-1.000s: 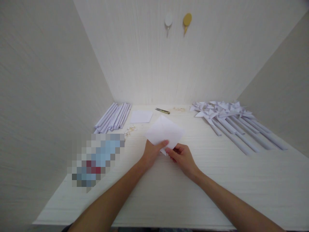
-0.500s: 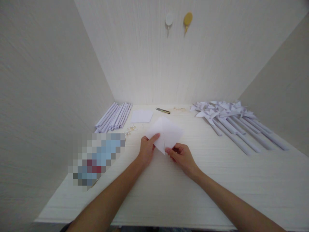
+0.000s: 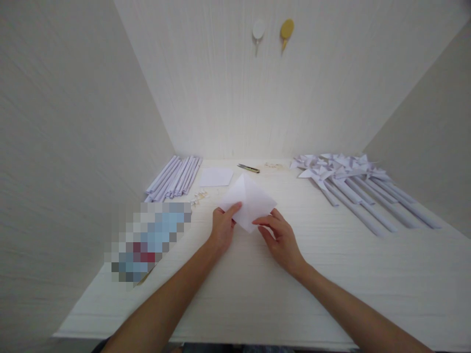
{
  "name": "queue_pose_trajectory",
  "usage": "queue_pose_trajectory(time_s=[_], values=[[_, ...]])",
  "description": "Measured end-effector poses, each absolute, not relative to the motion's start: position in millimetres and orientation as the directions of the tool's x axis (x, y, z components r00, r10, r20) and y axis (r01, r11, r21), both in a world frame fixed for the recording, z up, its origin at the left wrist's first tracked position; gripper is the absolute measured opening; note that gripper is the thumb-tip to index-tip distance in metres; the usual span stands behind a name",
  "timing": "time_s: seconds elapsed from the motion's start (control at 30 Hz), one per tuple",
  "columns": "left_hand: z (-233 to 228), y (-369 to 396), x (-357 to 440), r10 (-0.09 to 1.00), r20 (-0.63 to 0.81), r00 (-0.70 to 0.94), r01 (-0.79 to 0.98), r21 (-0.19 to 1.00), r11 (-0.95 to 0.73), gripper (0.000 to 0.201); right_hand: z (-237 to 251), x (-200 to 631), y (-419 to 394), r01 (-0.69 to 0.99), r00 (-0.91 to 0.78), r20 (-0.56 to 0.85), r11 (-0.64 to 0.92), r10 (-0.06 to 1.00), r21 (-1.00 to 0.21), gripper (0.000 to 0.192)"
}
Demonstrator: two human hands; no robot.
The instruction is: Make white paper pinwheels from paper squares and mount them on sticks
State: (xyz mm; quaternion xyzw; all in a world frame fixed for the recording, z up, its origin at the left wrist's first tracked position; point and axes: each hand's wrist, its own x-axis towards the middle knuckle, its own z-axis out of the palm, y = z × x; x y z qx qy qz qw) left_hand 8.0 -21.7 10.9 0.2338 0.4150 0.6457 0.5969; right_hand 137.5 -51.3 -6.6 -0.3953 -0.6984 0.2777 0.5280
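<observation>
The paper (image 3: 255, 196) lies toward eleven o'clock from the right hand (image 3: 281, 240), thumb and forefinger slightly parted, while the left hand (image 3: 222, 228) pinches the paper's eight-o'clock edge.

Over centre of table (image 3: 243, 299): paper sheet (image 3: 255, 194), between left hand (image 3: 222, 229) and right hand (image 3: 281, 239). Behind sheet: snips (image 3: 249, 168); right of snips, rear scrap scatter (image 3: 273, 166). Left of snips: paper stack (image 3: 216, 176), with tube bundle (image 3: 175, 179) farther left. Before stack: front scrap scatter (image 3: 199, 197). Before tube bundle, at left: blurred item (image 3: 158, 235). At right rear: overlapping pinwheels (image 3: 324, 172), stems toward front right. On back wall (image 3: 221, 98), above table: left hook (image 3: 258, 29) beside right hook (image 3: 287, 28).
</observation>
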Motion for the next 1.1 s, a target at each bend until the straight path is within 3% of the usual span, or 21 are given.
queue_pose_trajectory(time_s=[0.1, 0.23, 0.5, 0.67, 1.1], values=[[10.3, -22.8, 8.3, 0.973, -0.177, -0.146, -0.572, 0.818, 0.063, 0.024, -8.3, 137.3, -52.0, 0.283, -0.121, 0.501, 0.514, 0.857, -0.810, 0.021], [10.1, -23.6, 8.8, 0.977, -0.175, -0.123, -0.573, 0.816, 0.074, 0.022, -9.8, 137.1, -51.8, 0.195, -0.032, 0.457, 0.454, 0.889, -0.869, 0.015], [7.4, -24.8, 8.8, 0.987, -0.143, -0.070, -0.481, 0.872, 0.093, 0.016, -2.7, 136.2, -45.0, -0.024, 0.119, 0.195, 0.199, 0.974, -0.980, 0.001], [3.5, -27.5, 10.5, 0.994, -0.102, -0.026, -0.407, 0.910, 0.083, 0.017, -7.3, 137.3, -40.8, -0.074, 0.166, 0.127, 0.141, 0.978, -0.987, 0.007], [5.8, -31.9, 15.5, 0.991, -0.125, 0.051, -0.410, 0.902, 0.135, 0.022, -8.2, 138.5, -41.8, -0.136, 0.207, 0.013, 0.042, 0.978, -0.990, 0.021]])
